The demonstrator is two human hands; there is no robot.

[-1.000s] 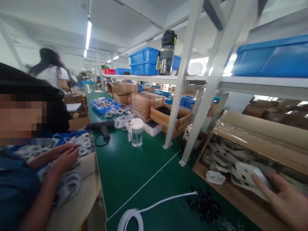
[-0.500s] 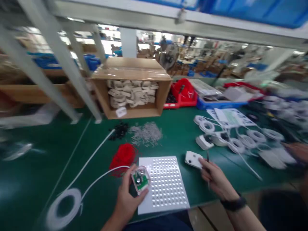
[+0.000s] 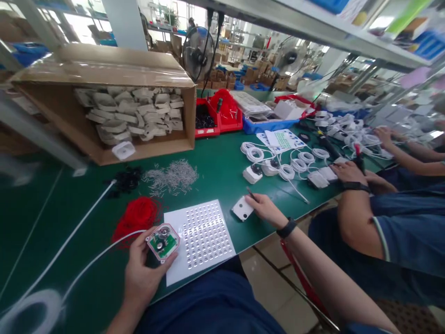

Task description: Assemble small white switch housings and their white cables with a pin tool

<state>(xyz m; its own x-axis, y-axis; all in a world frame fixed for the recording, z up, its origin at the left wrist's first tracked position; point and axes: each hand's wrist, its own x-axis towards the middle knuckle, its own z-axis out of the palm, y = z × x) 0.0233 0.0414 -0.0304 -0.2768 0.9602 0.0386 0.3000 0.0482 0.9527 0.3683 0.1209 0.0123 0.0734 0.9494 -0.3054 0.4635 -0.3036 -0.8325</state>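
Flanking the dotted sheet [image 3: 176, 272]: my left hand [image 3: 142, 277] grips the housing [image 3: 163, 242], likely face-up for access; my right hand [image 3: 267, 209] pinches a dark tool [image 3: 251, 193].

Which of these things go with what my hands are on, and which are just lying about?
Likely in the work:
Left hand: open housing with green board
Right hand: dark tool, white cover
Nearby: dotted sheet, red pile

Seemingly just about:
Fan
Blue tray
Printed sheets
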